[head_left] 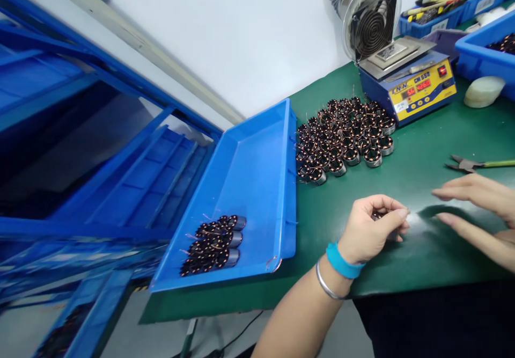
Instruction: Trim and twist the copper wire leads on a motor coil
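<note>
My left hand (368, 229), with a blue band and a silver bangle at the wrist, is closed around a small wound motor stator (376, 215). Most of that stator is hidden by the fingers; only a bit of dark and copper colour shows. To the right, my right hand (478, 205) is held over the green table with thumb and fingers apart and nothing between them. Just beyond it lies a pair of side cutters (466, 163) with green handles. Many more stators (346, 132) with copper windings stand grouped on the table past my left hand.
A blue tray (257, 159) at the left holds rows of stators (213, 245) near its front end. Behind stands a solder pot (418, 87) with a lit display, under a fan and hose. Blue bins (475, 57) and a pale lump (484, 91) are at right; blue racks (92, 186) at left.
</note>
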The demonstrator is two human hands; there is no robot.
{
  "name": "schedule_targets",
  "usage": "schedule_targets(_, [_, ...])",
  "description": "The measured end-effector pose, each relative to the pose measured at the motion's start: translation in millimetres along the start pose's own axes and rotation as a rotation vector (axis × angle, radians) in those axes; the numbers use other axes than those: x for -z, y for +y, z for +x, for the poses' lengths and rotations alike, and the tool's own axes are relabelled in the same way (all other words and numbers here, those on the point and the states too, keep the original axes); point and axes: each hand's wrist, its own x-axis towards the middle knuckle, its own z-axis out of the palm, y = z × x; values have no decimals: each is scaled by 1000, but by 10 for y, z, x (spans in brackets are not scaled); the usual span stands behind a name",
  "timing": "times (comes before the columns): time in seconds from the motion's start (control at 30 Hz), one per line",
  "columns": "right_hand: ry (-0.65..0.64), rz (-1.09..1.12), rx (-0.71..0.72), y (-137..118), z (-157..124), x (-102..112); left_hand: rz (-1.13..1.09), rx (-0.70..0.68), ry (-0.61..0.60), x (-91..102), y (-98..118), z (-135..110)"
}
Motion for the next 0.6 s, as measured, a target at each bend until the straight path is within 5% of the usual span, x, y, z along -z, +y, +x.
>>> schedule_targets(0.17, [-39,156,25,-346,339,-198,9,12,-50,10,11,-10])
schedule_targets(0.6, [-171,211,-7,-344,414,-119,-8,10,-106,14,26,-20])
